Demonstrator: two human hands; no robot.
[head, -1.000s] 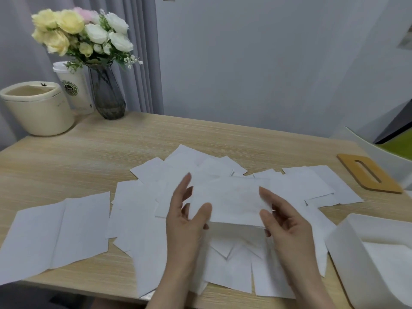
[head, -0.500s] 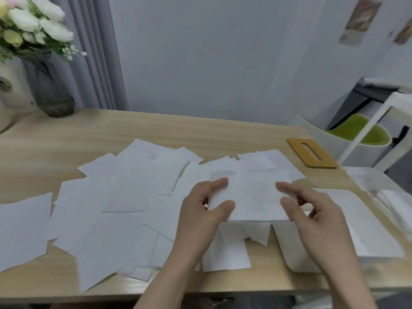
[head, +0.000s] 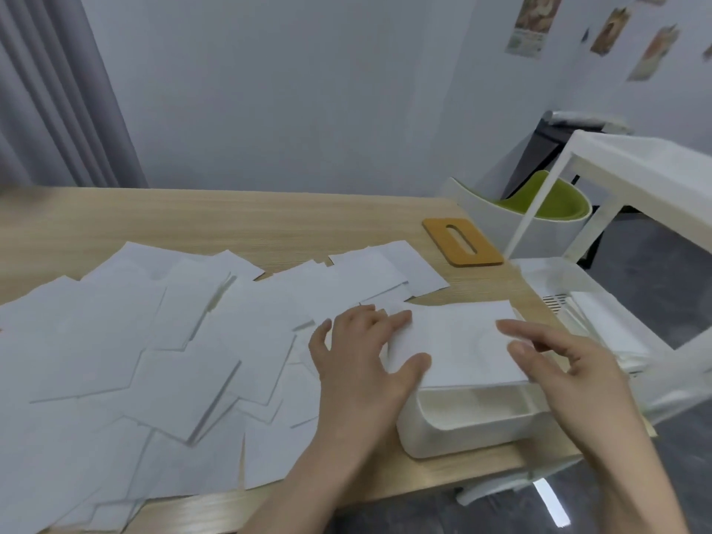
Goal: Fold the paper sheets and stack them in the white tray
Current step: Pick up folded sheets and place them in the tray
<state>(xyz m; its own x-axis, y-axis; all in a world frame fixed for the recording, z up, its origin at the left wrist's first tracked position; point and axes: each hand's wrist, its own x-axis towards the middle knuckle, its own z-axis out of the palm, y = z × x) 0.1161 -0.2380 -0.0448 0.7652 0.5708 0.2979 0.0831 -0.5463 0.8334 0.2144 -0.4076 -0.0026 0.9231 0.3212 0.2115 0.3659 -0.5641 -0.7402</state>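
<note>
We see both hands on one folded paper sheet (head: 458,341) held flat over the white tray (head: 462,429), which sits at the near right corner of the wooden surface (head: 231,221); the sheet covers most of the tray's opening, so we cannot tell what lies inside, and only the tray's near wall and a strip of its interior show. Our left hand (head: 362,356) grasps the sheet's left edge, thumb on top and the fingers partly tucked behind the paper. Our right hand (head: 558,360) pinches the right edge, its lower fingers hidden under the sheet. To the left, loose paper sheets (head: 154,341) overlap in a wide scatter across the surface, running out of view at the left and bottom edges, so we cannot count them. A tan wooden lid with a slot (head: 462,242) lies beyond the tray, apart from it. Off the surface's right edge we make out a white rack (head: 616,179), a green-seated chair (head: 547,198) and a clear bin (head: 601,314) with pale contents too blurred to name
</note>
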